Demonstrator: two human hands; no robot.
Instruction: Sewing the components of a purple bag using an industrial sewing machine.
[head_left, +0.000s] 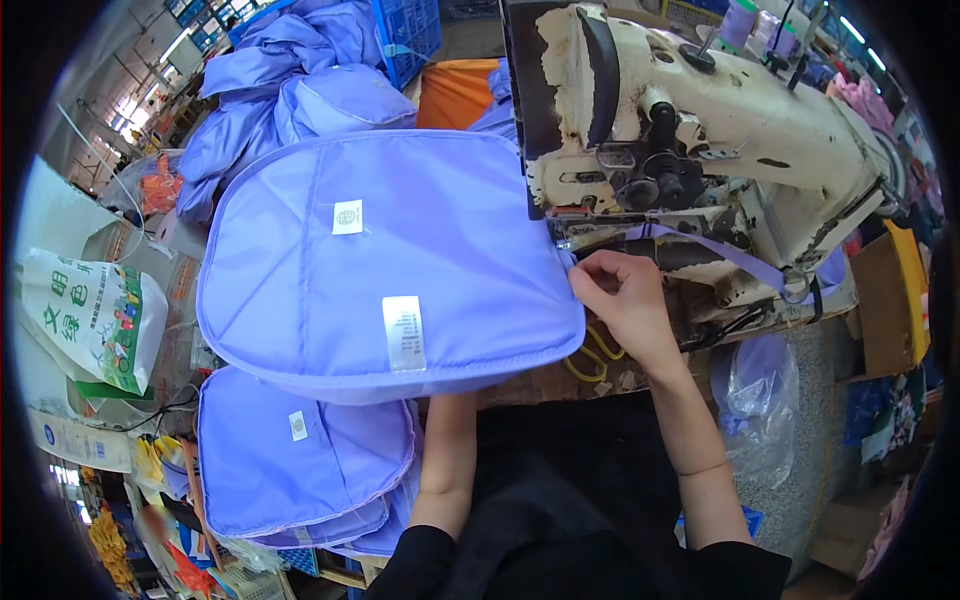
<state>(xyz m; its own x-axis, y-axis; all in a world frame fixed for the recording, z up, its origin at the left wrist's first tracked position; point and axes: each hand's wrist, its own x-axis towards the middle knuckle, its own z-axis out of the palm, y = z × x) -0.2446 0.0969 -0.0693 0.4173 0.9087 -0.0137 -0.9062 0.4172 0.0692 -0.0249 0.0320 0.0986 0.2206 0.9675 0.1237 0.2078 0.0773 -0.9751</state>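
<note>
A lilac quilted-edge fabric piece (400, 240) with two white labels lies broad side up, its right edge at the presser foot of a worn cream sewing machine (700, 80). My right hand (620, 295) pinches that edge just below the foot, thumb and index finger together. My left hand is hidden beneath the piece; only its forearm shows under the lower edge. A lilac tape (750, 262) runs through a guide toward the needle area. Yellow scissors (600, 355) lie partly visible just below my right hand.
Stacked lilac pieces (280, 470) lie lower left. A lilac fabric heap (270, 70), blue crate (410, 30) and orange cloth (450, 95) are behind. A printed white bag (90, 315) is at left, a cardboard box (890, 320) and plastic-wrapped lilac bundle (750, 400) at right.
</note>
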